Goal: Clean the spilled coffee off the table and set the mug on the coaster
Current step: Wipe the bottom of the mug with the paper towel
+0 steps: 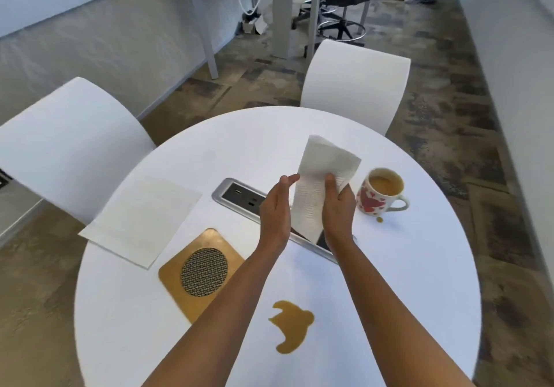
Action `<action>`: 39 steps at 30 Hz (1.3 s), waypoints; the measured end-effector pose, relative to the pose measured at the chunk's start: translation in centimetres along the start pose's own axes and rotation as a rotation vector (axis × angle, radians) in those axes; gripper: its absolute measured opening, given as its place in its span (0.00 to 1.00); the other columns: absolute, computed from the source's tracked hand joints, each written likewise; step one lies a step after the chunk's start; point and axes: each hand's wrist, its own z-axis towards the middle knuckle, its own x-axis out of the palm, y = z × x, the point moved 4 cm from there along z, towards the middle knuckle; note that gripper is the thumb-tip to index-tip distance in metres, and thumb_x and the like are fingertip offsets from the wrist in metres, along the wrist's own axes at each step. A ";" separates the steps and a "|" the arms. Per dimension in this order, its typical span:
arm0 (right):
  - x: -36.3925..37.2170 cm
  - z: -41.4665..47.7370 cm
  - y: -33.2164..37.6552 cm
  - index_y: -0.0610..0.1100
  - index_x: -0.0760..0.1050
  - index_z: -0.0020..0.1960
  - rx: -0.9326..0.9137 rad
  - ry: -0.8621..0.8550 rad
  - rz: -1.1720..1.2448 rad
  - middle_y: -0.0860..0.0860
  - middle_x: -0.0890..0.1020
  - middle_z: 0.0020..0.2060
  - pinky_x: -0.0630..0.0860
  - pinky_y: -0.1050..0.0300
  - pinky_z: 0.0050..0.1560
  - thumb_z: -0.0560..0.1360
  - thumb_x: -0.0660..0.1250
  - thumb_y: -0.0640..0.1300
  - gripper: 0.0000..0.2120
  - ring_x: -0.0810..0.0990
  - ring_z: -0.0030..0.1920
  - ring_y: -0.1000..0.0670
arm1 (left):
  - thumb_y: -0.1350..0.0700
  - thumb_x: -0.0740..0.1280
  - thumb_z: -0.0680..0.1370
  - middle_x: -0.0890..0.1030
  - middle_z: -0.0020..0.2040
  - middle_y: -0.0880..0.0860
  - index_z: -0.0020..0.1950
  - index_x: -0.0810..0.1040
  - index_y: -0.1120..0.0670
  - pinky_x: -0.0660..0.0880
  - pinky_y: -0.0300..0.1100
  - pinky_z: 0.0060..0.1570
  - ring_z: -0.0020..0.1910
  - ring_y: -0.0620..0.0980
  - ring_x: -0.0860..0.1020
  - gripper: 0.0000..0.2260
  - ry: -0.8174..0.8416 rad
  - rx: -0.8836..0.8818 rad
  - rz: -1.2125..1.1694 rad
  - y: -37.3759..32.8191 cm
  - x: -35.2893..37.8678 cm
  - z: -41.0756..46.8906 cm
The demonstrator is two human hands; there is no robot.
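A brown coffee puddle point(291, 330) lies on the round white table point(404, 266) near its front edge. A small coffee drop point(379, 220) sits beside the white mug point(377, 194) with red hearts, which stands upright at the right, part full of coffee. The gold square coaster point(180, 278) with a round mesh centre lies to the left of my arms. My right hand point(337, 206) grips a folded white paper towel point(320, 182) held up above the table's middle. My left hand point(275, 209) is beside the towel, fingers apart, thumb just touching its edge.
A flat white paper sheet point(141, 218) lies on the table's left side. A metal power-outlet panel point(239, 197) is set in the table's middle. Two white chairs point(69, 146) point(356, 83) stand behind the table. Desk legs and an office chair stand farther back.
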 end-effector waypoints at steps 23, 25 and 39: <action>-22.7 12.8 -3.4 0.52 0.75 0.60 -0.031 -0.323 -0.326 0.49 0.74 0.50 0.73 0.53 0.55 0.74 0.54 0.38 0.20 0.73 0.50 0.51 | 0.47 0.75 0.62 0.65 0.72 0.50 0.73 0.58 0.48 0.65 0.49 0.68 0.70 0.49 0.65 0.44 0.334 0.105 0.440 7.4 17.9 6.1; -23.2 13.0 -4.2 0.48 0.75 0.62 -0.001 -0.309 -0.355 0.48 0.73 0.50 0.72 0.51 0.56 0.74 0.56 0.39 0.19 0.73 0.52 0.48 | 0.45 0.75 0.59 0.66 0.71 0.52 0.74 0.57 0.49 0.67 0.47 0.66 0.69 0.50 0.66 0.47 0.351 0.097 0.412 7.9 18.6 6.4; -23.1 14.2 -9.6 0.52 0.75 0.63 0.187 -0.200 -0.160 0.52 0.74 0.58 0.68 0.47 0.68 0.78 0.61 0.52 0.15 0.72 0.64 0.49 | 0.56 0.82 0.58 0.73 0.64 0.47 0.67 0.65 0.51 0.71 0.30 0.56 0.61 0.43 0.73 0.42 0.283 0.147 0.368 10.3 20.0 7.8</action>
